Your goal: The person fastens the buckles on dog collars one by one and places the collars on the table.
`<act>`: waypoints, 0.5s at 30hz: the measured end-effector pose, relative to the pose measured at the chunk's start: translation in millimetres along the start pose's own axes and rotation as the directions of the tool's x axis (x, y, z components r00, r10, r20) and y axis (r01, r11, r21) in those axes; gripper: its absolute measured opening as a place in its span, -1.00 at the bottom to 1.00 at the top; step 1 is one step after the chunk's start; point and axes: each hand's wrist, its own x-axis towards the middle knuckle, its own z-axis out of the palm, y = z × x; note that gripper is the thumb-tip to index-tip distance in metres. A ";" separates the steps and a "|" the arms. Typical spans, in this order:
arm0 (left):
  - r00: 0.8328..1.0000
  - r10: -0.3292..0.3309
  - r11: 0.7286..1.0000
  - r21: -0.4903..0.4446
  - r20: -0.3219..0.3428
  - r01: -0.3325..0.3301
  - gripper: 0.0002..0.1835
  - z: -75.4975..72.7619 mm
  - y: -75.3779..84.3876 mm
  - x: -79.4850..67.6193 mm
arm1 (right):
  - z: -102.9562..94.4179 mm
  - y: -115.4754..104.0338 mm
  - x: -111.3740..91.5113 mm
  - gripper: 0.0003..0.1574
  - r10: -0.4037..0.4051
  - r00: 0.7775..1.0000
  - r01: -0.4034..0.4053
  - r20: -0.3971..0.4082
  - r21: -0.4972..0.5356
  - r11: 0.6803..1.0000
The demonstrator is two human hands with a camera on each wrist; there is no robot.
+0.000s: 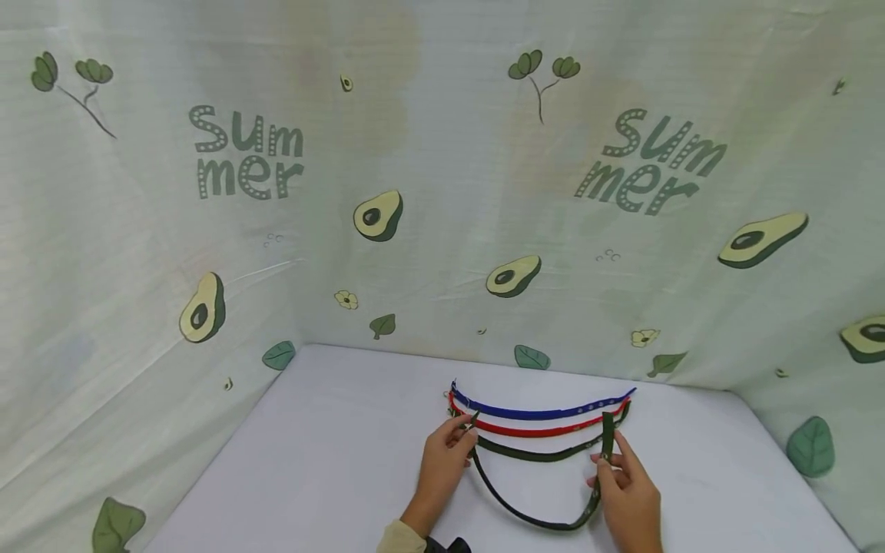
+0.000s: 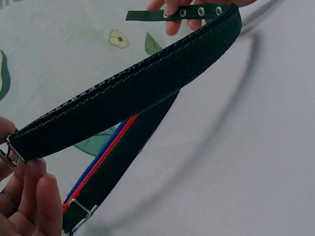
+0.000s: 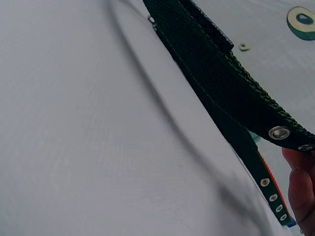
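Note:
A dark green collar (image 2: 133,103) hangs in a downward curve between my two hands, raised off the table. My left hand (image 1: 442,459) pinches its end by the metal buckle (image 2: 14,150). At the other end, my right hand (image 1: 631,495) grips the strap near its metal eyelets (image 3: 279,132), and the tip sticks up past the fingers. Just beyond lie a second green collar (image 1: 539,456), a red collar (image 1: 539,432) and a blue collar (image 1: 539,415), side by side in matching curves. The left wrist view shows a buckle on the lying green one.
A white table surface (image 1: 311,461) lies under the collars. Pale cloth walls (image 1: 442,153) printed with avocados, leaves and lettering rise behind it and along both sides. Something dark (image 1: 456,545) shows by the left sleeve at the bottom edge.

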 end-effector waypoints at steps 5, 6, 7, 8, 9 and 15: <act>0.995 -0.087 0.995 -0.050 0.044 0.089 -0.63 0.5 3.7 -2.2 | 1.9 -3.1 -3.4 -0.32 -0.011 1.000 0.011 -0.021 0.006 1.000; 0.994 -0.102 0.993 -0.053 0.047 0.105 -0.62 0.9 4.0 -2.5 | 2.2 -3.8 -4.0 -0.33 -0.011 1.000 0.011 -0.021 0.009 1.000; 0.992 -0.113 0.992 -0.054 0.048 0.116 -0.60 1.5 4.5 -2.9 | 2.3 -4.5 -4.7 -0.34 -0.013 1.000 0.013 -0.020 0.014 1.000; 0.991 -0.123 0.990 -0.057 0.048 0.125 -0.59 2.0 4.9 -3.2 | 2.4 -5.3 -5.2 -0.35 -0.015 1.000 0.015 -0.015 0.018 1.000; 0.990 -0.133 0.989 -0.062 0.049 0.136 -0.58 2.4 5.4 -3.4 | 2.5 -6.1 -5.6 -0.36 -0.018 1.000 0.018 -0.009 0.023 1.000; 0.980 -0.179 0.967 -0.168 0.090 0.192 -0.59 5.6 8.5 -5.4 | 1.4 -10.9 -7.0 -0.41 -0.032 0.999 0.032 0.016 0.035 0.999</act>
